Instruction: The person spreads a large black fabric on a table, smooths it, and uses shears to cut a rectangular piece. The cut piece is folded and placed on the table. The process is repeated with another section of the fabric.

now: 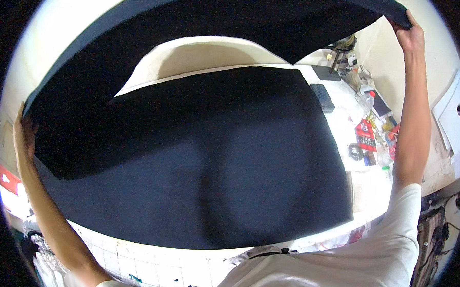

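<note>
- Black fabric sheet, broad and matt point(220, 15): located in the upper and left part of the view, lifted and spread between both hands
- Long axis: runs from the left hand point(25, 129) at near left to the right hand point(411, 37) at far right, arching across the top of the view
- Governing relation: the lifted sheet lies above and beyond a flat black fabric layer point(270, 160) spread on a white table point(339, 130); at the left its hanging part overlaps this layer, while at the centre a gap separates the two and exposes the cream wall point(208, 53)
- Join between lifted sheet and flat layer: cannot be told from this view
- Nearer hand: the left, just beside the left end of the flat layer; the right is well apart from it, past its far right corner
- Left hand: closed on the left edge of the lifted sheet, fingers partly in shadow; forearm slants up and outward from the lower edge
- Right hand: thumb and fingers pinched on the far right corner; arm extended almost straight, reaching up from a white short sleeve point(404, 218)
- Adjacent items: dark rectangular case point(322, 98) and red printed packet point(365, 135), right of the flat layer
</note>
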Motion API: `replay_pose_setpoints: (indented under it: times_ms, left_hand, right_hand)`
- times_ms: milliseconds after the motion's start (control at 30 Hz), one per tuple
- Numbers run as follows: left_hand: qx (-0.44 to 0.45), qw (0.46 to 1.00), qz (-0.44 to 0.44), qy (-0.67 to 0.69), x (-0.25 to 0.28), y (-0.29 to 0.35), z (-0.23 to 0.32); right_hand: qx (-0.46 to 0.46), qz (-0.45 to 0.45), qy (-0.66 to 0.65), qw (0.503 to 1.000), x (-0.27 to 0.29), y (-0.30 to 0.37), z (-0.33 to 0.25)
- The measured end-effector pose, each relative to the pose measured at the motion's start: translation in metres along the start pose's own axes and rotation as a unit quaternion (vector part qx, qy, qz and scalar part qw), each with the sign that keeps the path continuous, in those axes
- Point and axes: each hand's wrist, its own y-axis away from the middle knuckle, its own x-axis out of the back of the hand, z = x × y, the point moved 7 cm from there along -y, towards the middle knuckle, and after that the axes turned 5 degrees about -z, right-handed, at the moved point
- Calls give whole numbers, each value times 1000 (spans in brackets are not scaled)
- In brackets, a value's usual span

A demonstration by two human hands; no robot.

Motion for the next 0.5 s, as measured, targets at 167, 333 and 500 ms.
replay_pose_setpoints:
  times_ms: [167,333,500]
  left_hand:
    - [60,996,-13,61,-10,96,-36]
    - [116,991,19,61,-30,225,-81]
    - [210,977,23,37,-23,336,-186]
  right_hand:
    - [-47,94,60,993,19,150,-5]
    - [-144,87,130,977,58,342,5]
    - [-277,249,74,925,113,535,64]
